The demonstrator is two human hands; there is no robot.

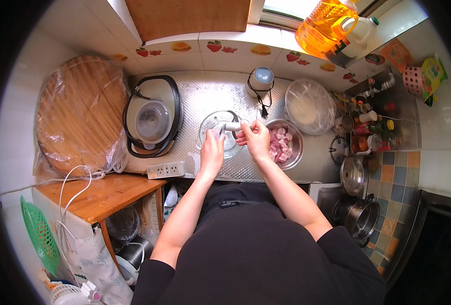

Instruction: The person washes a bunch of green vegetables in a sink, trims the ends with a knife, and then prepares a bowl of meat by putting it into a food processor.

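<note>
Over a clear glass bowl (229, 151), my two hands hold a chopper blade piece (232, 126) with a white shaft and dark curved blades. My right hand (256, 139) pinches the shaft's right end between thumb and fingers. At the blade end, my left hand (211, 152) has its fingers closed around a part of the piece, possibly with something clear in the grip; I cannot tell. Just right of the glass bowl sits a steel bowl (298, 152) of raw meat chunks (280, 143), partly behind my right wrist. The white motor unit (260, 81) stands behind, its black cord wrapped around it.
A plastic-covered bowl (310, 107) stands at the back right. To the left are a lidded appliance (153, 116), a wrapped round wooden board (81, 114) and a power strip (166, 170). Bottles (366, 129) crowd the right corner, above steel pots (361, 219).
</note>
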